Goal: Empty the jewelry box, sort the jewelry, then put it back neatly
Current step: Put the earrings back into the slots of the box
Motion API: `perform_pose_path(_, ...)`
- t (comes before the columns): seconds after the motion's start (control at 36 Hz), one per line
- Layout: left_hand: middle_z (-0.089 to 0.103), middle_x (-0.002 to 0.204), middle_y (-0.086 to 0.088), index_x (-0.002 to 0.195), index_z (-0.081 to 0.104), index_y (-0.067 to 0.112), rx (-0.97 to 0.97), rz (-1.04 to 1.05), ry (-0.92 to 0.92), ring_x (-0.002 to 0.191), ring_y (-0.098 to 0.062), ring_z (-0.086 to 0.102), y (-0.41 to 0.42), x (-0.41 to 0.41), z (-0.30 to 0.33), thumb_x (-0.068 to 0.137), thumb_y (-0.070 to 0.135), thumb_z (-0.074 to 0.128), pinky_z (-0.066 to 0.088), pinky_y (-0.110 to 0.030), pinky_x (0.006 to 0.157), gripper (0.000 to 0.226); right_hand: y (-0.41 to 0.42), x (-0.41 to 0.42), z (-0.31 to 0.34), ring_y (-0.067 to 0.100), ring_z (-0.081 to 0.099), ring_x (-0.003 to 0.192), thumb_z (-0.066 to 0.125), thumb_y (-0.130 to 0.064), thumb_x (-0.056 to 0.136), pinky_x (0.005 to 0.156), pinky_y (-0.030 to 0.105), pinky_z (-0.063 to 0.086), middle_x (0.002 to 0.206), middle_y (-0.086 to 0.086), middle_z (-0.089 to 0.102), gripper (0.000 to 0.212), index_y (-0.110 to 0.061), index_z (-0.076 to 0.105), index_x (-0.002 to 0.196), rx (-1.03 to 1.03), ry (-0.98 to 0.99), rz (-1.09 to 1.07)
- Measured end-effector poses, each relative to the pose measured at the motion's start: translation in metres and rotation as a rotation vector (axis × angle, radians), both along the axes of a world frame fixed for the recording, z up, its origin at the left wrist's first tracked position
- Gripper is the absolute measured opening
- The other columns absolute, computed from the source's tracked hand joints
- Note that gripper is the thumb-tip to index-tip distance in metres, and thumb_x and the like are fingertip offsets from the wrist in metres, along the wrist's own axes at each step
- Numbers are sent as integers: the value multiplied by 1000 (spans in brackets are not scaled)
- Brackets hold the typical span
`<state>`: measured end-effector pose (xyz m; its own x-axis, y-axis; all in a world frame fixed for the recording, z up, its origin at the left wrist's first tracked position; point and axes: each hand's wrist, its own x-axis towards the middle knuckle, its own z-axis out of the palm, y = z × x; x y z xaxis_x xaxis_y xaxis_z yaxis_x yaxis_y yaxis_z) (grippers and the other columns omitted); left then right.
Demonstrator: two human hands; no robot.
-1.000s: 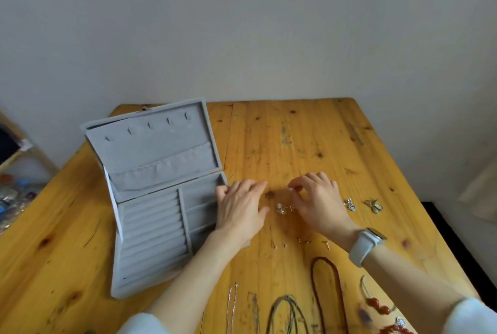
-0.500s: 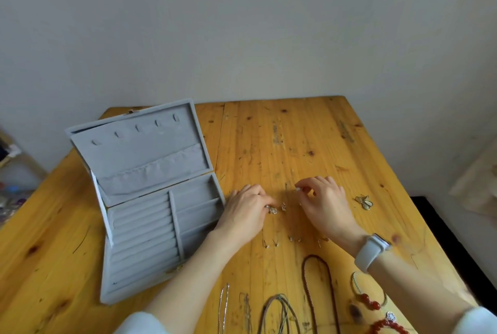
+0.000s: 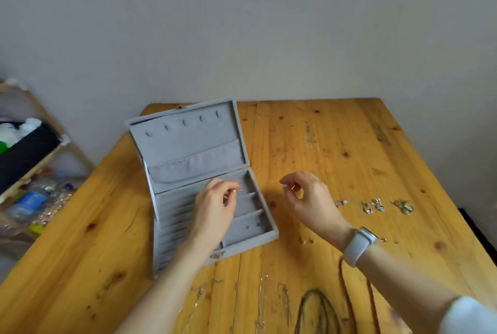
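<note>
Soft, even daylight fills the scene, moderately bright and without glare; the wooden table (image 3: 349, 145) shows a mild sheen; faint, diffuse shadows lie just beside the jewelry box (image 3: 193, 172) and under the hands; the wide-angle lens bends the table's edges outward; the whole picture is slightly soft, and the near bottom edge and left-hand shelf (image 3: 29, 161) are blurred.

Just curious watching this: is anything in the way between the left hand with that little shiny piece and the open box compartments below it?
Nothing visible. The left hand pinches a small shiny piece directly above the open jewelry box, whose lid stands tilted back.
</note>
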<state>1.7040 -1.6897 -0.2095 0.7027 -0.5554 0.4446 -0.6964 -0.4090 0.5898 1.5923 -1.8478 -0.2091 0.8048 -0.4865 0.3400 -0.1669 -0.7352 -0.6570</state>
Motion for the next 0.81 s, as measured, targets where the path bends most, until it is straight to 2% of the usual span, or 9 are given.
perform_pose_path(0.06, 65, 84, -8, 83, 71, 5, 21, 73, -40, 67, -11, 60, 24, 13, -1, 75, -10, 65, 43, -17, 66, 18, 19, 18, 1, 14, 52, 86, 55, -10, 85, 78, 21, 38, 88, -2, 59, 15, -14, 65, 95, 16, -20, 48)
perform_pose_path(0.14, 67, 83, -12, 85, 70, 2, 79, 182, -91, 68, -25, 65, 59, 33, -3, 70, -14, 65, 41, -20, 69, 23, 48, 43, 0, 20, 55, 91, 57, -5, 82, 79, 21, 39, 91, 4, 62, 18, -10, 66, 97, 35, -39, 113)
perform_pose_path(0.22, 67, 87, -13, 92, 68, 2, 173, 237, -102, 77, -31, 63, 83, 47, 0, 75, -11, 63, 48, -33, 73, 23, 68, 61, -6, 27, 58, 89, 58, -7, 79, 80, 35, 47, 87, 7, 64, 18, -11, 67, 93, 21, -45, 133)
perform_pose_path(0.28, 68, 84, -10, 88, 70, 5, 282, 259, -194, 78, -31, 59, 92, 51, 1, 73, -8, 67, 49, -38, 69, 20, 75, 66, -12, 29, 58, 90, 57, -12, 79, 80, 42, 48, 88, 7, 65, 18, -14, 66, 93, -20, -11, 131)
perform_pose_path(0.36, 68, 70, 3, 76, 72, 15, 481, 267, -429, 69, -24, 55, 97, 58, 1, 57, -3, 80, 33, -32, 67, 28, 75, 67, -15, 27, 57, 91, 56, -13, 82, 81, 41, 47, 90, 7, 65, 17, -14, 66, 96, -46, 16, 124)
perform_pose_path(0.44, 67, 64, 7, 67, 71, 18, 567, 250, -499, 65, -22, 53, 96, 61, 2, 49, -3, 84, 22, -31, 61, 30, 73, 66, -15, 26, 56, 89, 56, -10, 83, 79, 37, 46, 89, 8, 65, 17, -11, 66, 97, -48, 14, 116)
perform_pose_path(0.58, 67, 62, 6, 66, 71, 19, 588, 278, -504, 63, -22, 53, 93, 60, -2, 50, -3, 84, 19, -31, 61, 30, 73, 65, -18, 24, 55, 84, 56, -11, 83, 76, 38, 47, 89, 6, 64, 16, -13, 66, 96, -76, 6, 122)
perform_pose_path(0.81, 64, 60, -1, 62, 69, 11, 643, 306, -581, 66, -26, 51, 91, 59, -1, 53, -10, 75, 18, -31, 60, 24, 74, 63, -17, 17, 52, 84, 54, -14, 87, 77, 33, 46, 91, 2, 63, 16, -14, 65, 99, -73, 18, 131)
